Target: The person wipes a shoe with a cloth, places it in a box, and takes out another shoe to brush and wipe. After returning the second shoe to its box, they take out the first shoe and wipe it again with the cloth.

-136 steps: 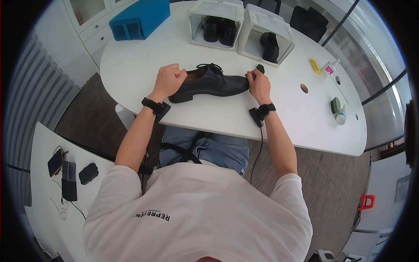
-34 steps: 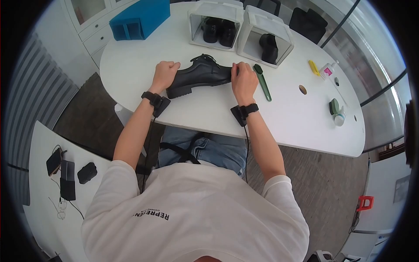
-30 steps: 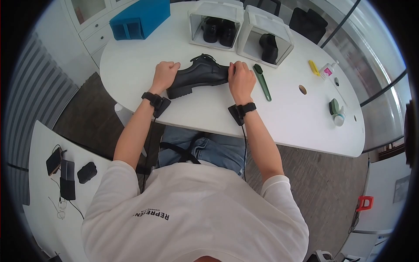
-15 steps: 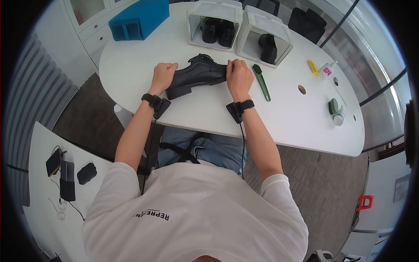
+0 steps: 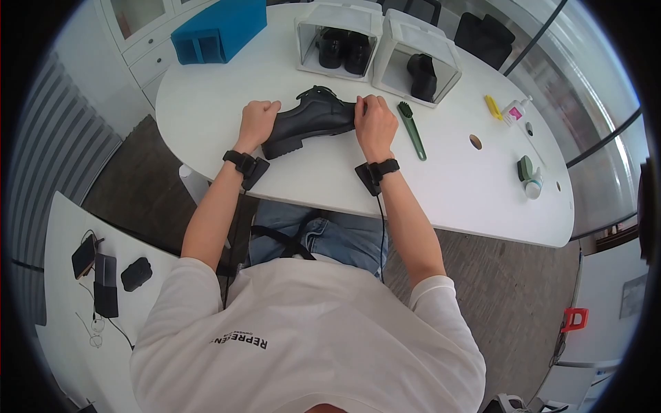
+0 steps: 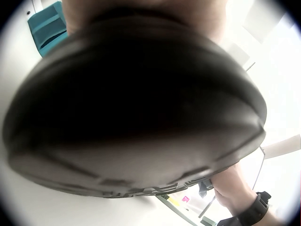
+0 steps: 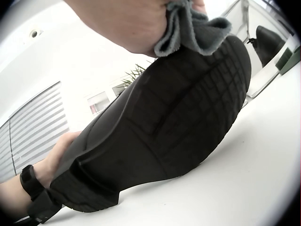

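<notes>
1. A white surface (image 5: 206,103) spreads in front of a seated person. Toward its far side stand two open-fronted white boxes: the left box (image 5: 305,58) contains a pair of black shoes (image 5: 343,52), the right box (image 5: 396,77) a single one (image 5: 422,77). A teal case (image 5: 220,33) is at the far left.

2. A green brush (image 5: 413,131) lies just beside the right hand, the nearest loose object on that side. Farther right are a round hole (image 5: 476,142), a yellow object (image 5: 493,107), a pink-labelled bottle (image 5: 515,111), a green block (image 5: 525,168) and a small white bottle (image 5: 534,186).

3. The black lace-up shoe (image 5: 310,124) points its toe to the person's right. Its long axis runs sideways, the toe end slightly farther from the person than the heel. It is tilted, its sole (image 7: 188,108) facing the right wrist camera and its laces away from the person.

4. The shoe is between the two hands, over the surface near the person. The left grip (image 5: 259,122) is closed around the heel end. The right grip (image 5: 376,125) is narrow, pinching a grey cloth (image 7: 190,30) against the toe end.
</notes>
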The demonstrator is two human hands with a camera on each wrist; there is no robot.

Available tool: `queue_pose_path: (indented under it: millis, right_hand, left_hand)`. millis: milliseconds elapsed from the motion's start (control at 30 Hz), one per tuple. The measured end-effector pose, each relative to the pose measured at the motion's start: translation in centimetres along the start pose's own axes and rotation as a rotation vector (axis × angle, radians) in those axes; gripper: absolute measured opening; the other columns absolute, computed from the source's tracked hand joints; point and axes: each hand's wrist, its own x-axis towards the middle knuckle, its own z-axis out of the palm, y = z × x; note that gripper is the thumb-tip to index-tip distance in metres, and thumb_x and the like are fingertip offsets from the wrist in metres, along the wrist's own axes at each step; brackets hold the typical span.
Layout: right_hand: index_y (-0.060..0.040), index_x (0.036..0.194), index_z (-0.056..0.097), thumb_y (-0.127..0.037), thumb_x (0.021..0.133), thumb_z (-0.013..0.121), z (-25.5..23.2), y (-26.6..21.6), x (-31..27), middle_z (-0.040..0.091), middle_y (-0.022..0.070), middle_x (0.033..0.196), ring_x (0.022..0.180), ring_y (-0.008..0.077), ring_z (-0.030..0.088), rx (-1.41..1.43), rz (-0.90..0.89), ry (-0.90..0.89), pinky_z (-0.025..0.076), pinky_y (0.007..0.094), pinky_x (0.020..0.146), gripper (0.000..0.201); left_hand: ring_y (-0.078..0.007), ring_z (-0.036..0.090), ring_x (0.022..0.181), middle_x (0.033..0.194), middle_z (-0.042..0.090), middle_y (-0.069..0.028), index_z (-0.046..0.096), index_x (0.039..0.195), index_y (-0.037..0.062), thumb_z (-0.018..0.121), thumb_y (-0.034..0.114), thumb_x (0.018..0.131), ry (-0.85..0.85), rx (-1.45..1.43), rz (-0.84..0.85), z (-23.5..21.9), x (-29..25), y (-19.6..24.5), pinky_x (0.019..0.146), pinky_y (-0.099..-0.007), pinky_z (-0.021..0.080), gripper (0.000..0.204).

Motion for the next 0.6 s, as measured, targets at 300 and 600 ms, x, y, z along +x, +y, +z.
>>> queue_pose_path:
  millis: [300, 600]
  right_hand:
    - [-0.002, 0.072, 0.057, -0.017, 0.086, 0.063, 0.1, -0.1, 0.5, 0.059, 0.0119, 0.071, 0.062, 0.033, 0.059, 0.068, 0.016, -0.008, 0.046, 0.041, 0.055, 0.022]
    - [-0.0016, 0.072, 0.06, -0.016, 0.085, 0.064, 0.1, -1.7, 0.2, 0.06, 0.0117, 0.07, 0.062, 0.0323, 0.06, 0.132, 0.021, -0.032, 0.046, 0.0397, 0.054, 0.02]
  left_hand:
    - [-0.0291, 0.041, 0.047, 0.054, 0.043, -0.0248, 0.051, 0.065, -0.0109, 0.055, 0.028, 0.085, 0.016, -0.026, 0.003, 0.1, -0.1, -0.1, 0.054, -0.0408, 0.038, 0.044]
    - [-0.0309, 0.04, 0.047, 0.054, 0.044, -0.0251, 0.051, 0.064, -0.0108, 0.055, 0.027, 0.084, 0.033, -0.015, 0.015, 0.2, -0.2, -0.1, 0.054, -0.0418, 0.037, 0.043]
